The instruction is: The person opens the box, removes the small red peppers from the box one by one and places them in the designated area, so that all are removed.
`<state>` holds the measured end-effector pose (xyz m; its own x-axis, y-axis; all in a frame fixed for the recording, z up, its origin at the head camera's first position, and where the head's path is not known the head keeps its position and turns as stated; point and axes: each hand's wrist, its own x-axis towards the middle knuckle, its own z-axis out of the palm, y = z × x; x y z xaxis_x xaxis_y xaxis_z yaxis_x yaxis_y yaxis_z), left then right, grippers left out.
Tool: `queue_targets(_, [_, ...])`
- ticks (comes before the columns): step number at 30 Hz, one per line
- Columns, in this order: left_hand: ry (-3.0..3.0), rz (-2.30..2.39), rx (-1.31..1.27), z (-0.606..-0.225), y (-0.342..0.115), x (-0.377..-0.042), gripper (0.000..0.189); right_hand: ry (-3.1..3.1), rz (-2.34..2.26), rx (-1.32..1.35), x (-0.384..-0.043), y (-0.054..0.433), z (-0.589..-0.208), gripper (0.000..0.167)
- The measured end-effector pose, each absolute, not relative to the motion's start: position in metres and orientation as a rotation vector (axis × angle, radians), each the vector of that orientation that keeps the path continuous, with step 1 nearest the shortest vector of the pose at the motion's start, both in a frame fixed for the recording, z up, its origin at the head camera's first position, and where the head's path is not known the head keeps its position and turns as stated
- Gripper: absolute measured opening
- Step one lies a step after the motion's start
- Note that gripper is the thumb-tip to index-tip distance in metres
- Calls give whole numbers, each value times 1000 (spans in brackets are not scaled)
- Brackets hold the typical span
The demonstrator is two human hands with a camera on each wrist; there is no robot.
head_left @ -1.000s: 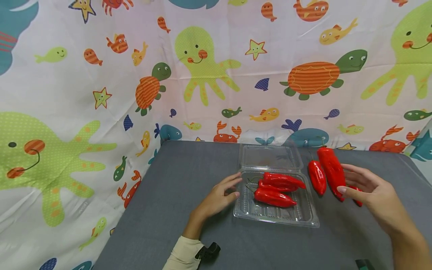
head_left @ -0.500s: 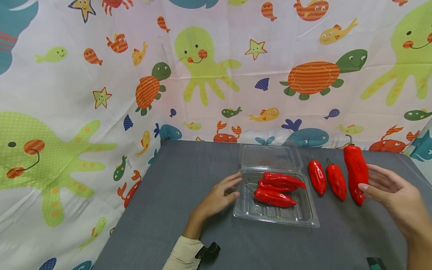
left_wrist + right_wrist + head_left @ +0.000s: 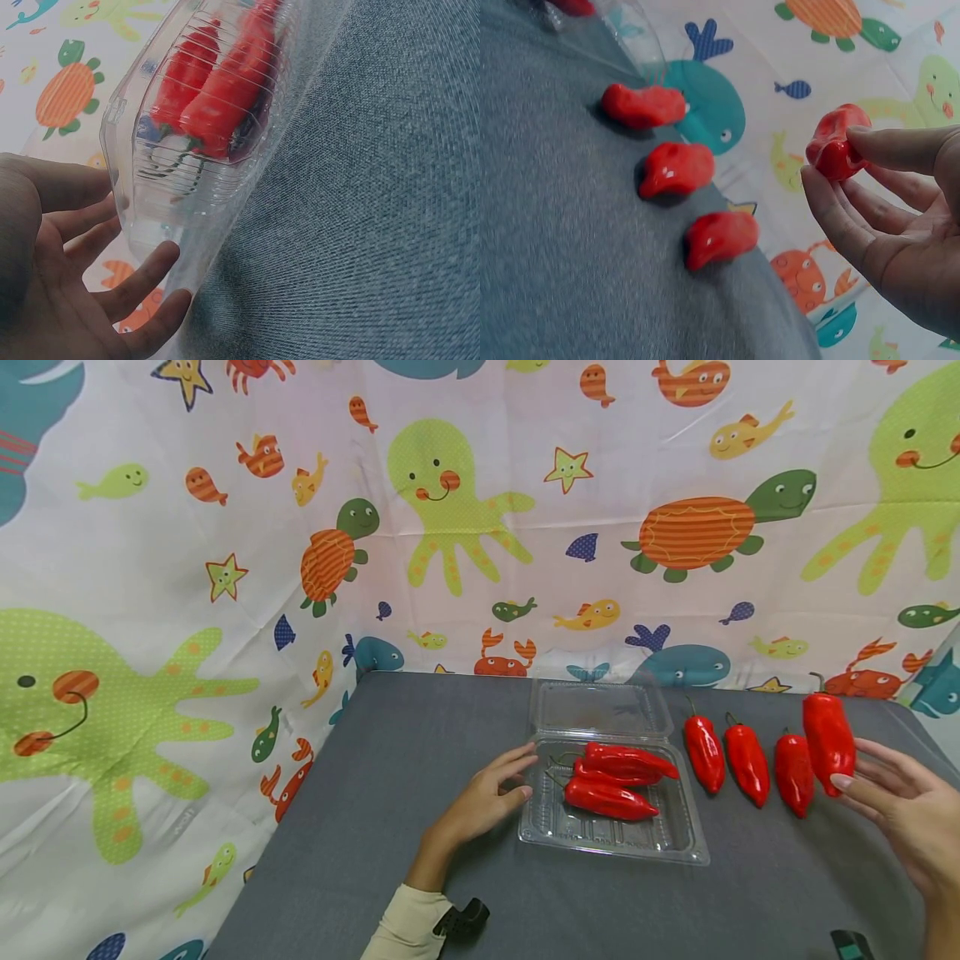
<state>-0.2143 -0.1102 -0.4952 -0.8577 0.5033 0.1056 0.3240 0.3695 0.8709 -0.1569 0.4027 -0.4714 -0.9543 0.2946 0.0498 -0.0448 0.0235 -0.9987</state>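
My right hand [image 3: 903, 797] pinches a red pepper [image 3: 828, 735] near its tip, stem pointing up. The right wrist view shows this pepper [image 3: 840, 142] between thumb and fingers, apart from the grey cloth. To its left, three more peppers lie in a row: one nearest the box [image 3: 705, 753], a middle one [image 3: 747, 764] and one beside the held pepper [image 3: 793, 774]. My left hand [image 3: 487, 797] lies with loosely spread fingers at the left rim of a clear plastic clamshell box [image 3: 615, 850]. Three red peppers [image 3: 611, 799] rest inside it.
The box's clear lid [image 3: 600, 708] is folded back behind it. Grey cloth [image 3: 360, 827] covers the table. A curtain printed with sea animals [image 3: 480, 485] hangs along the back and left. Black bands are worn at the wrists.
My right hand has carried the pepper to the right, past the row, uncovering the middle and right peppers on the cloth. The left hand and the box have not moved.
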Motion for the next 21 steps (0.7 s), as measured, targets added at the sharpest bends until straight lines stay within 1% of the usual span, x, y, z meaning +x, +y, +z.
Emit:
queue_targets(3, [2448, 1494, 749, -495, -110, -214, 54, -2045, 2023, -302, -157, 409, -476, 62])
queue_targets(6, [2447, 1493, 747, -495, -110, -214, 54, -2039, 2041, -375, -157, 416, -480, 61])
queue_targets(14, [2446, 1501, 738, -494, -110, -213, 54, -2072, 2059, -539, -161, 430, -493, 71])
queue_targets(21, [2447, 1497, 744, -495, -111, -214, 54, -2200, 1993, -710, -166, 444, -507, 84])
